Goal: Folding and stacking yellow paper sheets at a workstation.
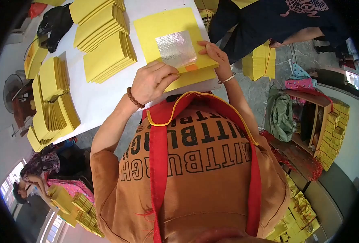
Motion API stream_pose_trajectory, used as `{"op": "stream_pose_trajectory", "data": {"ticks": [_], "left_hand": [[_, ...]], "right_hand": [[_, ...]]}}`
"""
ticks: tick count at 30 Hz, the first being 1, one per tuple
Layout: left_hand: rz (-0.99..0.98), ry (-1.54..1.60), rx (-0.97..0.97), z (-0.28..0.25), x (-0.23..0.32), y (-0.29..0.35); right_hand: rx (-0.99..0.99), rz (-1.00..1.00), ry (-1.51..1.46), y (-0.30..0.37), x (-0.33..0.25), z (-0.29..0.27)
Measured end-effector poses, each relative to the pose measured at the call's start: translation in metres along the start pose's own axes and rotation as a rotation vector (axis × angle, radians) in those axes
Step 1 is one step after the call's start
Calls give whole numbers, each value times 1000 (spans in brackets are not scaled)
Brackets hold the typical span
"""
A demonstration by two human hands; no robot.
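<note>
Red apron (159, 162): nearest item, worn, on the near side of the yellow sheet (148, 40). Left hand (153, 83): at the sheet's near left corner, fingers curled together and pinching its near edge. Right hand (216, 58): at the sheet's right edge, fingers slightly parted there; grip or light rest, cannot tell. Yellow sheet: near the right-hand end of the white surface (96, 99), close to the near edge. Silver square (175, 48): flat on the sheet, yellow border all round. Orange patch (191, 68): just beside the square, toward the sheet's near edge. Lower yellow layer (195, 79): under the sheet, projecting toward the apron. Room right of the sheet: scant, surface edge just beside. Room left of it: bare white strip, narrow beside the overlapping yellow stacks (106, 48), wider toward the near edge. Second yellow row (54, 93): farther left of the sheet, along the surface's left edge. Co-worker in dark clothing (276, 20): right of the sheet, beyond the edge. Tied yellow bundle (258, 62): right of the sheet, off the surface. Green bag (282, 117): farther right.
</note>
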State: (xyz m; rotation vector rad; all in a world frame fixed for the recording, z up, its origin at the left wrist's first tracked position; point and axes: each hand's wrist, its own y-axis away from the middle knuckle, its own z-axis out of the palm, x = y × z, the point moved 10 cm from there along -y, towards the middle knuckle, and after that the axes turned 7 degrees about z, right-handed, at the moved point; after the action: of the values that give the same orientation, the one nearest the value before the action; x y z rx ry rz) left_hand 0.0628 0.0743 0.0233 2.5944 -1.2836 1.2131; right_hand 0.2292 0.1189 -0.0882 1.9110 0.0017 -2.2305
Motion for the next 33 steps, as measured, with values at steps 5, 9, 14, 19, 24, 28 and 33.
{"op": "stream_pose_trajectory", "data": {"ticks": [5, 9, 14, 19, 24, 28, 33], "left_hand": [[-184, 89, 8, -1, -21, 2], [-225, 140, 1, 2, -23, 3], [-348, 219, -40, 9, -40, 10], [-301, 236, 10, 8, -42, 6], [-302, 253, 45, 8, -39, 6], [-367, 303, 27, 9, -46, 8], [-415, 260, 24, 10, -54, 29]], "right_hand": [[32, -42, 137, -1, -8, 1], [71, -37, 125, 1, -6, -1], [116, 158, -1, 4, 4, -3], [495, -205, -229, 36, -66, -95], [972, -629, -432, 124, -174, -307], [1037, -612, -336, 179, -243, -388], [1005, -469, -297, 147, -225, -356]]}}
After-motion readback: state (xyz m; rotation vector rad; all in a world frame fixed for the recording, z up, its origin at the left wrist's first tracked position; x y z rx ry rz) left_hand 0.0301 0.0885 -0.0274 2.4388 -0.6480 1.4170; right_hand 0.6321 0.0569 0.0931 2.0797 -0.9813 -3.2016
